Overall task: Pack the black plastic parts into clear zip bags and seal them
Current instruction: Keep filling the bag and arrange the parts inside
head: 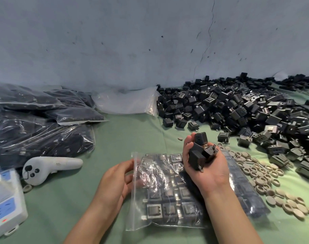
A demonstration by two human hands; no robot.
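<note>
Controller (50, 167) + filled bags (35, 131) L of zip bag (160, 199); beige rings (266, 178) R

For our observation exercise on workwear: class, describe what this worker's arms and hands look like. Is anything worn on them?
Nothing is worn. The left hand and right hand are bare: no gloves, rings or plasters show. The left forearm and right forearm are bare too, down to the picture's bottom edge, with no sleeve, watch or wristband in view.

packing workshop, heaped black parts (238, 110), filled bags (35, 124)
</note>
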